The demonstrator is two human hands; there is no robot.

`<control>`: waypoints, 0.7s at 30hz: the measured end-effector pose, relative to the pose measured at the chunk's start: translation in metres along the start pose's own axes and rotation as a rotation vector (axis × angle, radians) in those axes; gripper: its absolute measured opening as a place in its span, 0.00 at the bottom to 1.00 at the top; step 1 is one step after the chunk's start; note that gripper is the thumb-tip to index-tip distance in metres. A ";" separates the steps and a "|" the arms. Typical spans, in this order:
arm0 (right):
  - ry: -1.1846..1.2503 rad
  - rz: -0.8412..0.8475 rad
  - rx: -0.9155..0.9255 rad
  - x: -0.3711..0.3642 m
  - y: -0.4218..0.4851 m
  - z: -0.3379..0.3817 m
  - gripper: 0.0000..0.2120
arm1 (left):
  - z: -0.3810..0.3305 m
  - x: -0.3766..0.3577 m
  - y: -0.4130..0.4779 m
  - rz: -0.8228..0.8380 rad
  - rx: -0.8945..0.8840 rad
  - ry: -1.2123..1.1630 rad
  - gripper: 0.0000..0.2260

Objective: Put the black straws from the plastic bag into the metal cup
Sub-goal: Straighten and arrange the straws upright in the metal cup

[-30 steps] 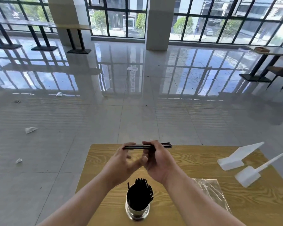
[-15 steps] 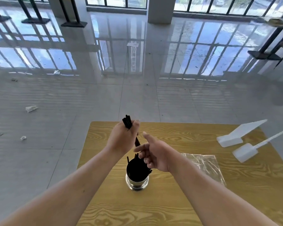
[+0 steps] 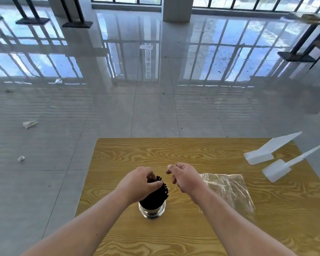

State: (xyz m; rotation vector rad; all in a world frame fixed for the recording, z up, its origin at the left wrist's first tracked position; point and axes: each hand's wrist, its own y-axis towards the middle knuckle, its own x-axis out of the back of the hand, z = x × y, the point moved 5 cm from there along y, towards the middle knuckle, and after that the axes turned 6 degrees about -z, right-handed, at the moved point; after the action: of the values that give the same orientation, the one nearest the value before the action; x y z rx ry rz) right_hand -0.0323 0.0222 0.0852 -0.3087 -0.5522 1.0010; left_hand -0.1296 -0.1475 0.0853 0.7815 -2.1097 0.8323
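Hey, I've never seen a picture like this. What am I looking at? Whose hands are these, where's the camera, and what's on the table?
There is no machine here. These are a person's two bare hands, filmed by a wide-angle camera worn on the head and looking forward and down. That is why both forearms reach in from the bottom edge.

On the wooden table stands a metal cup packed with black straws. The left hand curls over the tops of the straws and grips them. The right hand hangs beside it, fingers loosely curled, holding nothing.

Further right a clear plastic bag lies flat and looks empty. Near the far right corner lie two white plastic scoops.
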 end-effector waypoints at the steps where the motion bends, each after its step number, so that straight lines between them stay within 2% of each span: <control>1: -0.106 -0.013 0.067 0.001 -0.001 0.000 0.14 | 0.002 0.002 -0.001 -0.026 0.001 -0.008 0.16; 3: -0.324 0.008 0.132 -0.002 -0.003 -0.002 0.11 | 0.005 0.010 -0.001 -0.105 0.000 -0.028 0.19; 5: -0.500 0.075 0.097 -0.009 -0.007 -0.007 0.19 | 0.005 0.015 0.001 -0.144 -0.008 -0.002 0.24; 7: -0.596 0.132 0.074 -0.019 -0.009 -0.014 0.24 | 0.002 0.012 0.003 -0.080 -0.009 0.056 0.30; 8: -0.630 0.140 0.087 -0.023 -0.010 -0.015 0.24 | 0.000 0.009 0.004 -0.028 -0.011 0.092 0.31; 10: -0.667 0.123 0.129 -0.031 -0.009 -0.016 0.19 | -0.005 0.004 0.006 0.046 -0.013 0.135 0.25; 13: -0.628 0.073 0.176 -0.038 -0.007 -0.016 0.10 | -0.009 0.001 0.006 0.045 -0.013 0.127 0.14; 21: -0.678 0.017 0.251 -0.034 -0.010 -0.006 0.07 | -0.014 0.015 0.008 -0.050 -0.108 0.288 0.07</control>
State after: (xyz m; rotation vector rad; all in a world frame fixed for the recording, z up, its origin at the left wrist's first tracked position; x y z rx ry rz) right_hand -0.0363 -0.0125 0.0754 0.2676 -1.0221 1.1758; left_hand -0.1383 -0.1367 0.1021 0.6156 -1.8555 0.7486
